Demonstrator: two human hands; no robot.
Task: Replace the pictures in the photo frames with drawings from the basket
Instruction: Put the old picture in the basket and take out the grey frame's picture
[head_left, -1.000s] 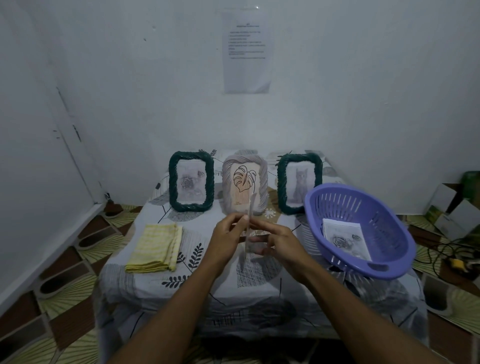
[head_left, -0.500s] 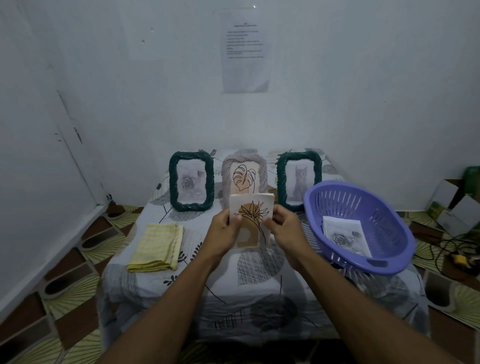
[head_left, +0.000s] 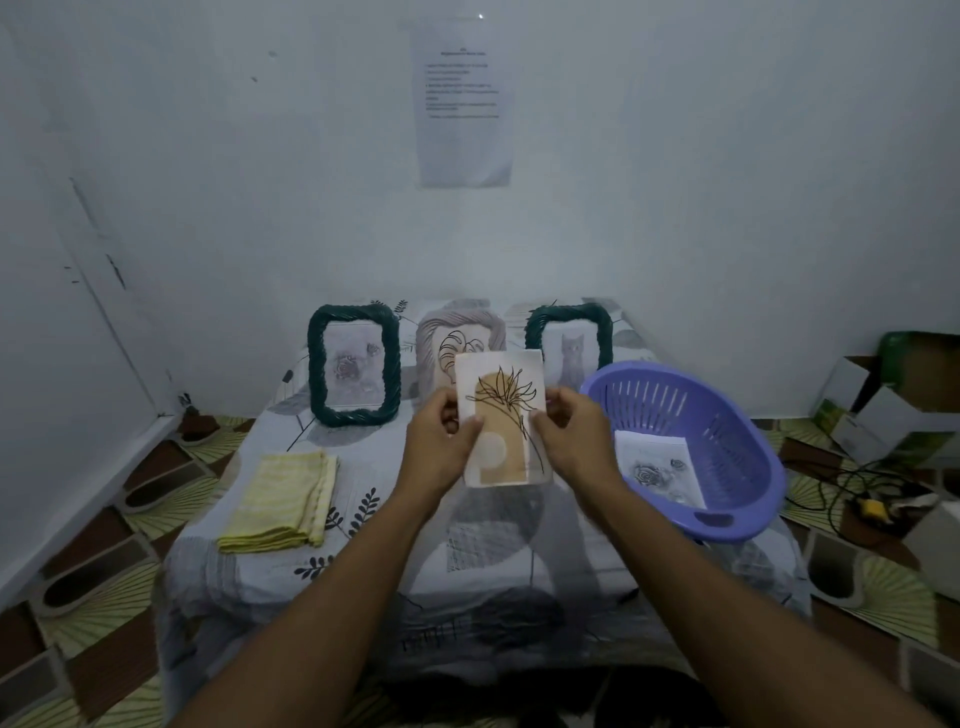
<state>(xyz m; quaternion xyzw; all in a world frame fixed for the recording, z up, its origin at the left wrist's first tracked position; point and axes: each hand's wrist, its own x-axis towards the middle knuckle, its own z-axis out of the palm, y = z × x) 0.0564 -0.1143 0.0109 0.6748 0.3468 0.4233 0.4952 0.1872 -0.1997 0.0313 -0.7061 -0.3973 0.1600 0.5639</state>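
You cannot read any text here. The sheet of paper (head_left: 464, 104) on the wall (head_left: 727, 156), in the upper middle of the frame, carries a heading and several printed lines, but they are too small and blurred to make out.

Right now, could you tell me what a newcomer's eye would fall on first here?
The picture card with a line-drawn plant, held upright between the left hand and right hand in the centre, stands out first. To its right sits the purple basket with a rose drawing inside. Behind stand a green frame, a grey frame and a second green frame in a row.
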